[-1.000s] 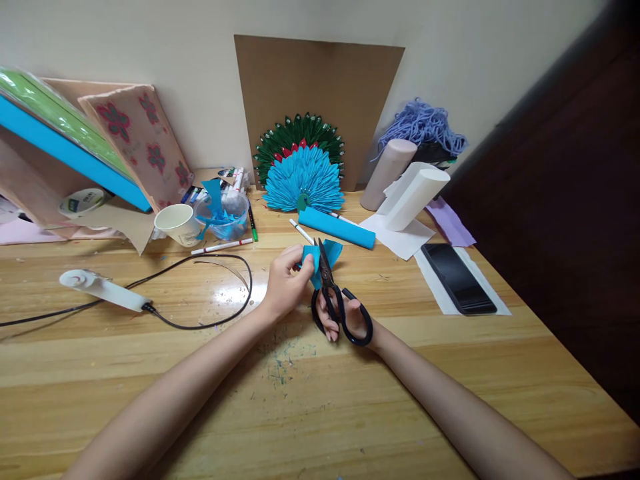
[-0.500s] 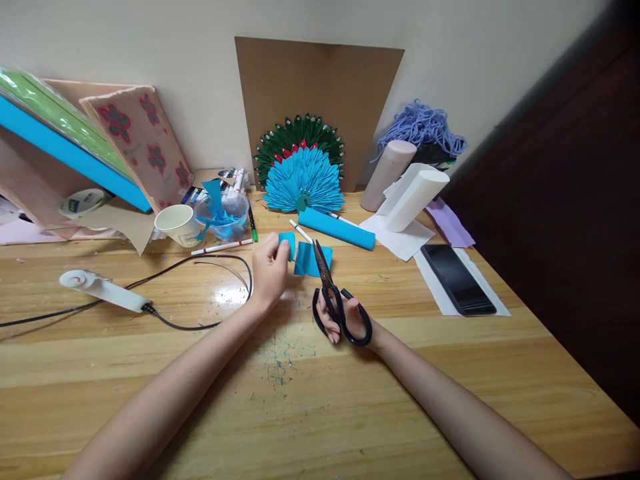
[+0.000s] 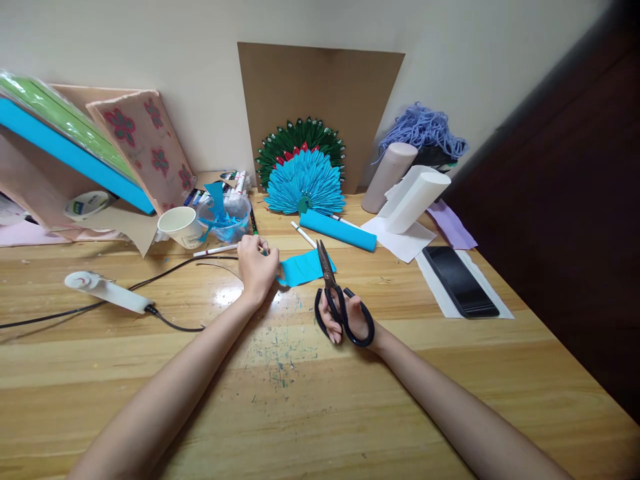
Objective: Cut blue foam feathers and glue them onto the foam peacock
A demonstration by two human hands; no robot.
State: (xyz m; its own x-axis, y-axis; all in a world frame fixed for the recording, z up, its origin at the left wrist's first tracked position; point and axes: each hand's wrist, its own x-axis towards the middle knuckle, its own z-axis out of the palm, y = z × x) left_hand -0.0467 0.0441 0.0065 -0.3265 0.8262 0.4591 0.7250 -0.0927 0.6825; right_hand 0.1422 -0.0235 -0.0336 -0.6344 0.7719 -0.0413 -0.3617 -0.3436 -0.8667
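My right hand (image 3: 345,319) holds black-handled scissors (image 3: 331,280) by their loops, the dark blades pointing away from me and slightly apart at the tips. Under the blades lies the right end of a blue paper strip (image 3: 303,269) on the wooden table. Just left of the strip is my left hand (image 3: 257,267), its fingers closed in a pinch. Whatever sits between those fingertips is too small to make out. A roll of blue paper (image 3: 337,231) and a white marker (image 3: 303,235) lie beyond the strip.
A paper cup (image 3: 179,227) and a plastic tub of blue scraps (image 3: 227,223) stand back left, near a corded white glue gun (image 3: 107,293). Behind is a paper peacock (image 3: 305,180) against brown board (image 3: 320,80). A phone (image 3: 460,281) and paper rolls (image 3: 417,200) lie right.
My left hand has moved left and slightly toward me. The blue paper, earlier seen as two small pieces, now shows as one longer strip. The scissors have barely moved.
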